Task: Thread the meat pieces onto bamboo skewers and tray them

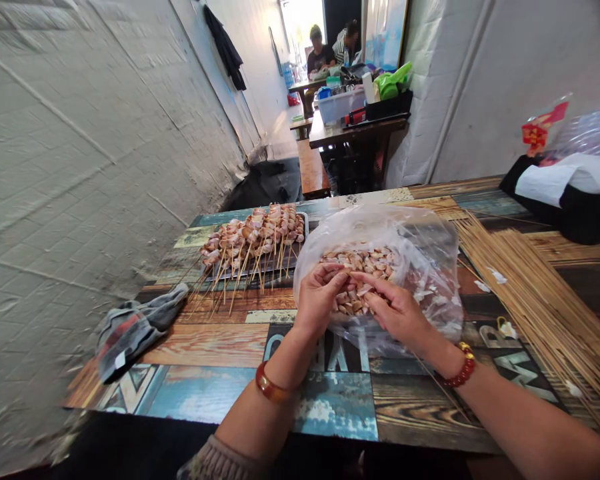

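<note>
My left hand (323, 290) is closed in a pinch over an open clear plastic bag (430, 247). Between its thumb and forefinger is a small tan piece, seemingly a garlic clove (349, 272). The fingertips of my right hand (395, 307) meet it there, closed too. A thin bamboo skewer (443, 390) comes out below my right wrist, in line with that hand; its upper part is hidden by the palm. Loose garlic cloves (367, 260) lie in the bag beneath both hands. To the left, loaded garlic skewers (255, 233) are piled on a metal tray (306, 227), sticks towards me.
Many bare bamboo skewers (540, 287) lie across the table's right side. A grey cloth (140, 327) rests at the left edge, beside the wall. A black bag (555, 207) sits at the far right. Beyond are a cluttered table (325, 137) and two people (321, 57).
</note>
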Available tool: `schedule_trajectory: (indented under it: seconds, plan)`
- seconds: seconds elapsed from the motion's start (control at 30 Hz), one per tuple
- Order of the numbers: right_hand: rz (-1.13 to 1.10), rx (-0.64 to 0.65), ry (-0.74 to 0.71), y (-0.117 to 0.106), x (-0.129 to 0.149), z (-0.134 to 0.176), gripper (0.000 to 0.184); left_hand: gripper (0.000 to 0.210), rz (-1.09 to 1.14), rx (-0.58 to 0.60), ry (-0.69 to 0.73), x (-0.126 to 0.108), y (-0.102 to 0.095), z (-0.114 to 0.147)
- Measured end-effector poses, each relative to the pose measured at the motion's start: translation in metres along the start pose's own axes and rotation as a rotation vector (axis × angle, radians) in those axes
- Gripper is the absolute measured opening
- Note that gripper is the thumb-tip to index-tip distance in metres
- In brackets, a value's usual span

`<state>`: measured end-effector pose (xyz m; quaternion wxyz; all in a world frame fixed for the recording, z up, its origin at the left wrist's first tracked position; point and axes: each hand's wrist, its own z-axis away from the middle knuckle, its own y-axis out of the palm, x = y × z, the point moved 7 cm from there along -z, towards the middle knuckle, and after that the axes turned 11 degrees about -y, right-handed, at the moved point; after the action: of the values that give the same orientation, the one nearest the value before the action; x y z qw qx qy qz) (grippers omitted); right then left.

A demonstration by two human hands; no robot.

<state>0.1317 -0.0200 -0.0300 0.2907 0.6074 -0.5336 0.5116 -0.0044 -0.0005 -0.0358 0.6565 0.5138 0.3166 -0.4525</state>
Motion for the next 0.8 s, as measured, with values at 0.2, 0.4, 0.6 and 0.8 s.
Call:
schedule_trajectory:
  seconds: [0.2,0.4,0.6,0.8]
  plan:
    - [-0.054,0.035,0.069,0.003,-0.006,0.003,0.051,0.028,-0.023,-0.044,0.087,-0.007,-0.003,0.001]
    - [0.014,0.024,-0.005,-0.002,0.001,0.000,0.049,0.028,-0.006,-0.037,0.048,-0.002,-0.006,-0.002]
    - [0.112,-0.022,-0.119,-0.005,0.011,-0.003,0.041,0.029,-0.023,-0.017,0.064,-0.003,-0.006,-0.002]
    - [0.152,0.009,-0.237,-0.002,0.012,-0.003,0.040,0.026,-0.073,-0.044,0.093,-0.007,-0.006,-0.001]
